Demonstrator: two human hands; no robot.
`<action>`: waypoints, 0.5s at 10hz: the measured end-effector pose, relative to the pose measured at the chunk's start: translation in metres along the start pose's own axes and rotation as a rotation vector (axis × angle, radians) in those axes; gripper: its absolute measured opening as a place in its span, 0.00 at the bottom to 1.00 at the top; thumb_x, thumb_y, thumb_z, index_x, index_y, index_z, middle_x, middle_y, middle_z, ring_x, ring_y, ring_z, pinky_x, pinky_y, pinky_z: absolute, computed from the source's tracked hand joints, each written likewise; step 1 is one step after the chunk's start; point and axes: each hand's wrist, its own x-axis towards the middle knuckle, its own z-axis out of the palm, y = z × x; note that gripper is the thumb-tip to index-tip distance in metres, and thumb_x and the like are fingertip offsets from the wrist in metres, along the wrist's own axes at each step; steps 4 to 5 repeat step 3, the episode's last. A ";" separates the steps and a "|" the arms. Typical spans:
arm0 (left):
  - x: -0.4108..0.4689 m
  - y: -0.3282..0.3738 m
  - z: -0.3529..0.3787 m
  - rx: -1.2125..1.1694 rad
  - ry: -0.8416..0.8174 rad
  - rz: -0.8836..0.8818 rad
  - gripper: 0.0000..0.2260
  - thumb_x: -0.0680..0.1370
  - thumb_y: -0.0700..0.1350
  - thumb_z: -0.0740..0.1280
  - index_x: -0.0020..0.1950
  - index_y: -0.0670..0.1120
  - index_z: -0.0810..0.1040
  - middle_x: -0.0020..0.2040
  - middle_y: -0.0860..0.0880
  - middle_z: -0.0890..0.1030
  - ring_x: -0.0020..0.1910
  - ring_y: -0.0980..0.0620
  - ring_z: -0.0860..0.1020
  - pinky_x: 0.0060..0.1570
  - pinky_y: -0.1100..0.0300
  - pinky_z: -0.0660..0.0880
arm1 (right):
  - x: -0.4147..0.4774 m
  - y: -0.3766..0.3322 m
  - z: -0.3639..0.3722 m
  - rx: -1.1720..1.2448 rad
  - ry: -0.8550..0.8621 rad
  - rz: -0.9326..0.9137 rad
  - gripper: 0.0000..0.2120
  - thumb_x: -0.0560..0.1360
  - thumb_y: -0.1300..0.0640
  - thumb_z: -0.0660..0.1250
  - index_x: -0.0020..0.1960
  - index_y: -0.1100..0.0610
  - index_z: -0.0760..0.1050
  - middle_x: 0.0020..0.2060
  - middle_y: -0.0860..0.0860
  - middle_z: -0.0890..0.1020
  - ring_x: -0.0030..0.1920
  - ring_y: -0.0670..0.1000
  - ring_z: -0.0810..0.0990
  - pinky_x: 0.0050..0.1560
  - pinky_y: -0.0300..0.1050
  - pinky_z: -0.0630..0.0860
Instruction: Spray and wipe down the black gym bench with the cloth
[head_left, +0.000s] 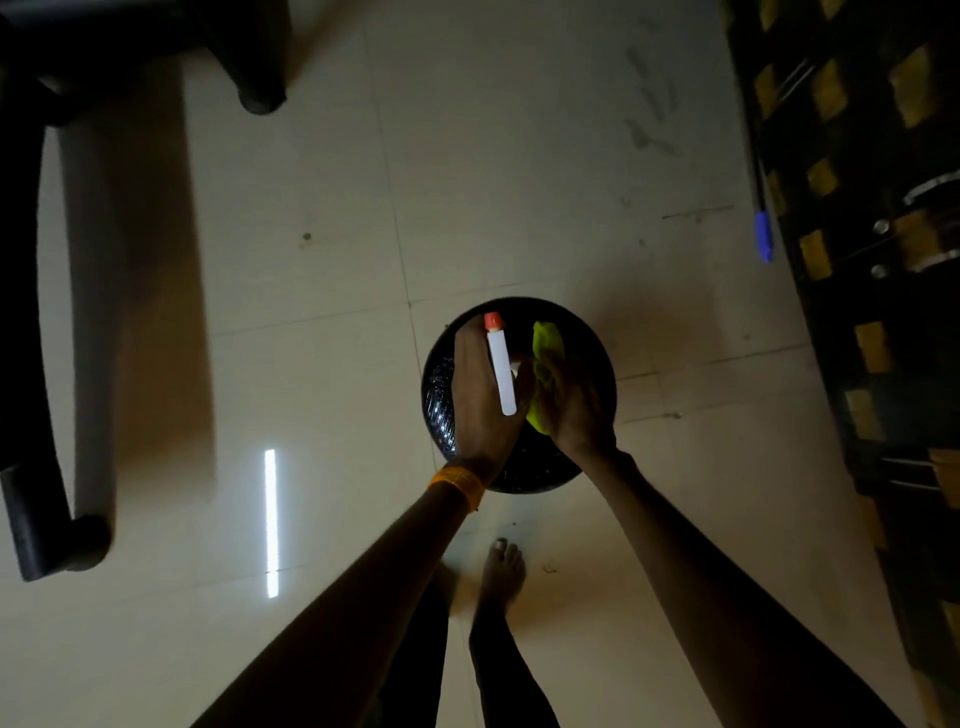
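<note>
The left hand (480, 400) has its grip wrapped around a white spray bottle (502, 371), whose long axis runs away from the person, the orange cap (493, 320) at the far end. Just beside it, the right hand (574, 402) has its grip bunched on a yellow-green cloth (546, 345). Both hover over a round black stool (597, 343) on the tiled floor (322, 182). The black gym bench (31, 291) stands well apart at far left, its length running away from the person. A bare foot (501, 564) stands just before the stool. A blue-tipped stick (762, 234) lies at right.
</note>
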 end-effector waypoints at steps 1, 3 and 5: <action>0.004 0.001 -0.010 0.111 -0.027 0.110 0.23 0.75 0.40 0.73 0.67 0.36 0.73 0.63 0.41 0.77 0.59 0.54 0.76 0.62 0.74 0.69 | -0.007 -0.014 -0.016 -0.110 -0.004 0.147 0.29 0.81 0.49 0.61 0.80 0.53 0.61 0.79 0.57 0.63 0.79 0.61 0.62 0.78 0.57 0.61; -0.008 0.014 -0.054 0.199 -0.206 0.083 0.43 0.72 0.29 0.73 0.83 0.42 0.58 0.81 0.44 0.65 0.80 0.44 0.65 0.76 0.50 0.69 | -0.026 -0.055 -0.063 -0.218 0.070 0.168 0.29 0.81 0.49 0.64 0.80 0.46 0.60 0.78 0.53 0.63 0.74 0.60 0.67 0.62 0.56 0.74; -0.008 0.014 -0.054 0.199 -0.206 0.083 0.43 0.72 0.29 0.73 0.83 0.42 0.58 0.81 0.44 0.65 0.80 0.44 0.65 0.76 0.50 0.69 | -0.026 -0.055 -0.063 -0.218 0.070 0.168 0.29 0.81 0.49 0.64 0.80 0.46 0.60 0.78 0.53 0.63 0.74 0.60 0.67 0.62 0.56 0.74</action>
